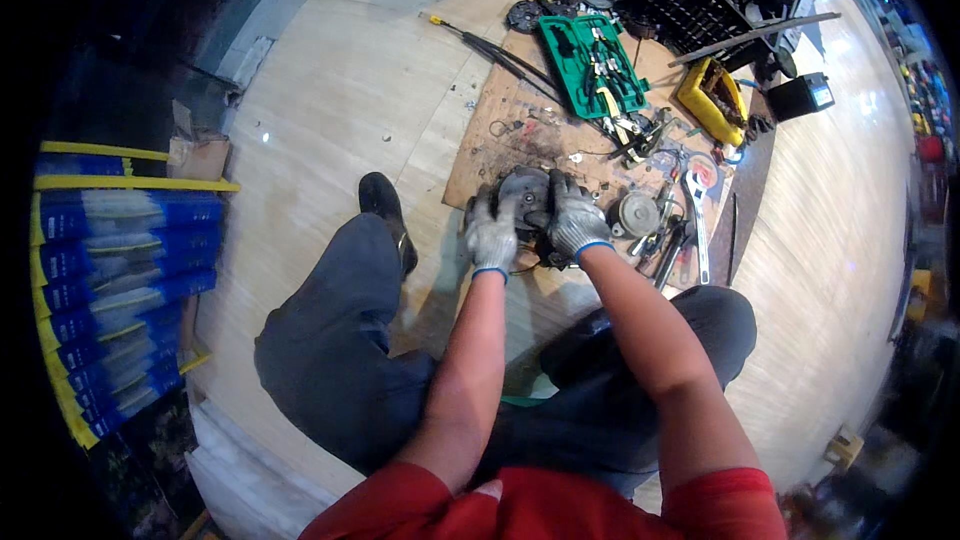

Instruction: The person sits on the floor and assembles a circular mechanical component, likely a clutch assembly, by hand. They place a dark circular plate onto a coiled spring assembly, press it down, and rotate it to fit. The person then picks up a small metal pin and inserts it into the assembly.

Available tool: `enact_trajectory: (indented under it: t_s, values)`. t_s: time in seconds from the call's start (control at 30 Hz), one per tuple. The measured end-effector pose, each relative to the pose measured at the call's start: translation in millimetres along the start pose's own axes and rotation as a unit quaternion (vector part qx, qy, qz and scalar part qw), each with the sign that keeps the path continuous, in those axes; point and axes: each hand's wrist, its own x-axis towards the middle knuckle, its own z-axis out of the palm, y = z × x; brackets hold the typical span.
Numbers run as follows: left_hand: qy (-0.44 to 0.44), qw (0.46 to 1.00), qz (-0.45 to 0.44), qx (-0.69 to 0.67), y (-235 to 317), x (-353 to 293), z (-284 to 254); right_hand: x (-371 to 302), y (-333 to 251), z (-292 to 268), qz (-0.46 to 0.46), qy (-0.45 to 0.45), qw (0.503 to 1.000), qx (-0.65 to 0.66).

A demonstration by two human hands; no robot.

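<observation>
A dark, round metal machine part (pixel 524 186) with a small hole near its middle sits between my hands, on the near edge of a stained board (pixel 475 155). My left hand (pixel 491 234), in a grey knitted work glove, grips its left side. From the right, my right hand (pixel 576 220), gloved alike, has its fingers bent over the part's edge. Both palms hide much of its lower half, and its exact kind cannot be made out. Just right of my right hand lies a round grey metal housing (pixel 636 213).
An adjustable wrench (pixel 698 225) and other hand tools lie at the right. Beyond are an open green tool case (pixel 592 68), a yellow container (pixel 713 102), a black battery (pixel 800 96) and black crates (pixel 690 0). A blue-and-yellow rack (pixel 130 270) stands at far left.
</observation>
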Motion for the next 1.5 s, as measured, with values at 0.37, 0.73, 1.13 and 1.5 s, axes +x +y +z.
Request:
enact_trajectory:
  t_s: [0.37, 0.73, 1.13, 1.5]
  values:
    - [0.079, 0.987, -0.014, 0.142, -3, 141, -15, 0, 15, 7, -0.006, 0.018, 1.000, -0.022]
    - [-0.050, 0.873, 0.194, 0.444, -23, 193, 30, 9, 30, 24, -0.033, 0.059, 0.997, -0.023]
    - [-0.010, 0.836, 0.229, 0.498, -36, 195, 46, 8, 28, 12, -0.020, 0.038, 0.998, 0.038]
    - [0.011, 0.839, 0.195, 0.507, -44, 196, 46, 12, 26, 20, -0.021, 0.039, 0.999, 0.028]
